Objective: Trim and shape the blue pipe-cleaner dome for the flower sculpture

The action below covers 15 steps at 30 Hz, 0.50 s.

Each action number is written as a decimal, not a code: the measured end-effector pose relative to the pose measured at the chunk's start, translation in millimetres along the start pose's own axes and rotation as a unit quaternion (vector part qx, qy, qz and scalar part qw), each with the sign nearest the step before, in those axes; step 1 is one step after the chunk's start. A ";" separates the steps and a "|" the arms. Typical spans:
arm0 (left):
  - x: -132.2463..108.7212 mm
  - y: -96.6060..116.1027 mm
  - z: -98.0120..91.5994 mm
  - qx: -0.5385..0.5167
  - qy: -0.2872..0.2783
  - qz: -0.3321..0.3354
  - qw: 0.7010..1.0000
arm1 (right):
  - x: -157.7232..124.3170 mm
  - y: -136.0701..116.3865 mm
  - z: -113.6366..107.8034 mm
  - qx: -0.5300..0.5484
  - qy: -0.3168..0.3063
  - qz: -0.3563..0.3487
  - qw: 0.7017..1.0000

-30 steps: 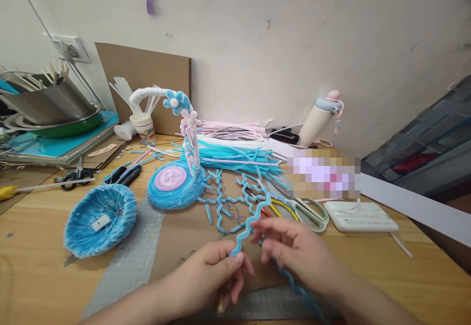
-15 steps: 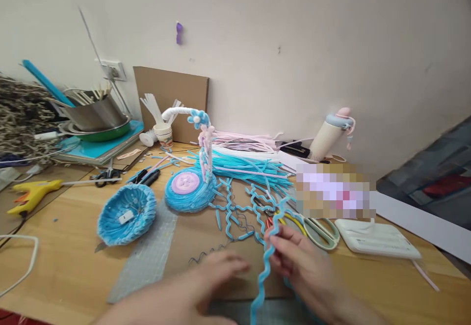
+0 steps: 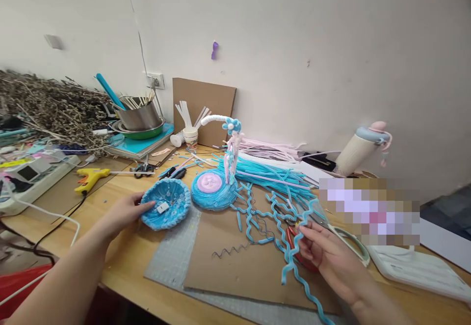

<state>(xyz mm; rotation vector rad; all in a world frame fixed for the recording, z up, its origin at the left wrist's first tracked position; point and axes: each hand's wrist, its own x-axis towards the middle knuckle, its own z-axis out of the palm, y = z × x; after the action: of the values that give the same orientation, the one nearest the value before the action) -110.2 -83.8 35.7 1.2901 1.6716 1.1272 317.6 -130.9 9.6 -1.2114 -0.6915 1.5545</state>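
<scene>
My left hand (image 3: 127, 214) is closed on the left rim of a fuzzy blue bowl (image 3: 174, 217), its thumb over the edge. The bowl rests tilted, with a small white piece (image 3: 162, 208) inside. Between the thumb and fingers of my right hand (image 3: 326, 249) is a wavy blue pipe cleaner (image 3: 292, 255), held above the cardboard sheet (image 3: 221, 278). Another wavy blue length (image 3: 312, 298) hangs below it. Beside the bowl stands a fuzzy blue round base (image 3: 208, 200) with a pink disc and a flowered, curved stem (image 3: 231, 153). Red-handled pliers (image 3: 292, 239) lie partly behind my right hand.
Blue pipe cleaners (image 3: 272, 175) lie in a bundle behind the cardboard. Wavy blue pieces (image 3: 250, 212) and a thin wire coil (image 3: 230, 251) lie on it. A yellow glue gun (image 3: 90, 178) is at left, green-handled scissors (image 3: 355, 246) and a bottle (image 3: 362, 150) at right.
My left hand has moved left from over the cardboard and taken hold of the blue bowl's rim. My right hand still holds the wavy pipe cleaner. The view has turned left.
</scene>
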 end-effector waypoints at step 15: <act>-48.5 -7.5 36.1 0.018 0.207 0.373 0.904 | 6.2 11.3 -3.9 -0.369 -0.040 -0.005 0.929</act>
<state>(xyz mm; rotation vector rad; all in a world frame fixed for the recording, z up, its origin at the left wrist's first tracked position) -68.5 -124.5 17.8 1.8952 1.4990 1.9342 317.2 -129.3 -3.7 -1.6769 -1.4150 1.3709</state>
